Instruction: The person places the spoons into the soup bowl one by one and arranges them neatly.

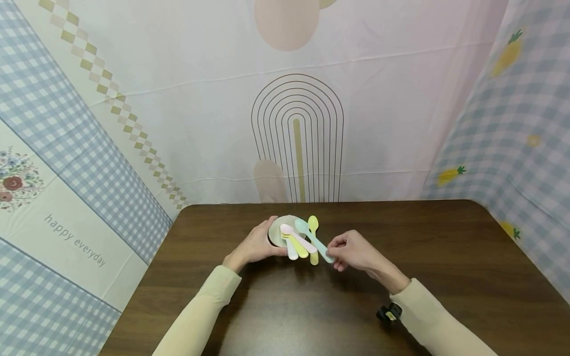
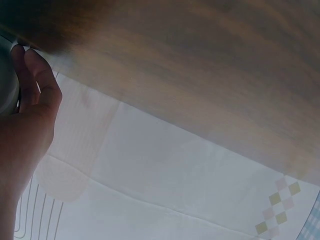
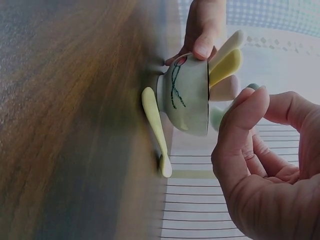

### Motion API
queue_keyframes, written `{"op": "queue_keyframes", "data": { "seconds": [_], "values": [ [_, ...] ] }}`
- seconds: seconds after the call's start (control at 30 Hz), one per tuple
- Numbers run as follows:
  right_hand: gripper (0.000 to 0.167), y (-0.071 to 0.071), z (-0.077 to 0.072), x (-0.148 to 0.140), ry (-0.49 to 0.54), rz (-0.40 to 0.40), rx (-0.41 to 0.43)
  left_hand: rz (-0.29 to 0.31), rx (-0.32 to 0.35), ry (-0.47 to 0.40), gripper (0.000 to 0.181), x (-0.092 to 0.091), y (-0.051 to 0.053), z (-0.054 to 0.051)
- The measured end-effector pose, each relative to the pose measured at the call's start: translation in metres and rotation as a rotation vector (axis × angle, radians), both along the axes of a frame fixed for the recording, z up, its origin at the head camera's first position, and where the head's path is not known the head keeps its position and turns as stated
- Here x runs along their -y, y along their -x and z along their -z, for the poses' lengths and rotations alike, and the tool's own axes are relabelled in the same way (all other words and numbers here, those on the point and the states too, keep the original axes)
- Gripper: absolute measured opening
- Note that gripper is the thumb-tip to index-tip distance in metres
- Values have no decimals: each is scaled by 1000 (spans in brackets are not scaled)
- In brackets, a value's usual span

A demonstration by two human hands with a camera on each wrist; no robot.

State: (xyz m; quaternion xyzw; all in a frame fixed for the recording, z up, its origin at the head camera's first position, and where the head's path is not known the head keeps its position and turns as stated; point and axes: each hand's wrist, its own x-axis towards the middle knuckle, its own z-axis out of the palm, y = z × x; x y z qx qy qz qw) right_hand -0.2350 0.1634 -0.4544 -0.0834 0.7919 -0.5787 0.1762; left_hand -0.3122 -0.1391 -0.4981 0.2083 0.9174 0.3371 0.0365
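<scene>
My left hand (image 1: 257, 243) grips a small bowl (image 1: 275, 233) by its left side, thumb toward the front; in the right wrist view the bowl (image 3: 192, 112) is pale green with a dark painted line. Resting in it are a pink spoon (image 1: 303, 241), a yellow spoon (image 1: 299, 248) and a white spoon (image 1: 291, 249), handles sticking out over the front rim. My right hand (image 1: 355, 253) pinches the handle end of a mint-green spoon (image 1: 318, 244), whose head is at the bowl's right rim. Another yellow spoon (image 3: 155, 120) lies on the table beside the bowl, partly beneath the mint-green one.
The brown wooden table (image 1: 436, 257) reaches to a hanging pale cloth (image 1: 213, 133) at the back. Checked cloth (image 1: 525, 163) hangs at the right side, and more at the left. A black device (image 1: 389, 312) is strapped at my right wrist.
</scene>
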Motion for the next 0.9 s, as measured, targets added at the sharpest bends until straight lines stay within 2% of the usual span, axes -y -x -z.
{"op": "queue_keyframes", "data": {
  "seconds": [0.53, 0.9],
  "values": [
    [19, 15, 9, -2, 0, 9, 27, 1, -8, 8, 110, 0, 0, 0],
    [20, 22, 8, 1, 18, 3, 59, -3, 1, 0, 113, 0, 0, 1]
  ]
}}
